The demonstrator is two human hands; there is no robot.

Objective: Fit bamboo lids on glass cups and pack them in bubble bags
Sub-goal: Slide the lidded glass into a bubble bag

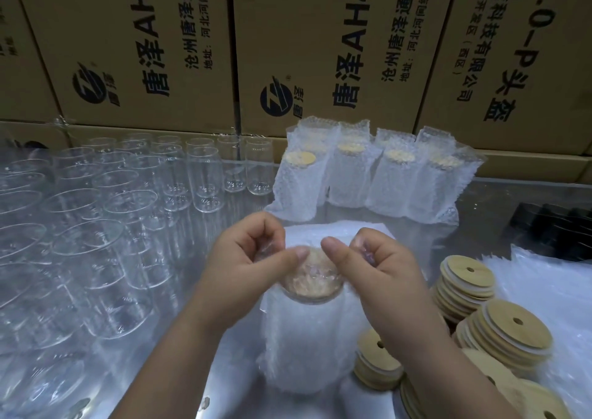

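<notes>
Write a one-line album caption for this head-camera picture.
The left hand and right hand pinch a bubble bag around a lidded glass cup, beside spare bamboo lids.

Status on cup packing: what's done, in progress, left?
Done: a row of bagged cups with lids stands at the back. In hand: left hand and right hand pinch the mouth of a bubble bag around one cup, its tan lid showing. Left: many bare glass cups on the left and stacks of bamboo lids on the right, so most remains.
</notes>
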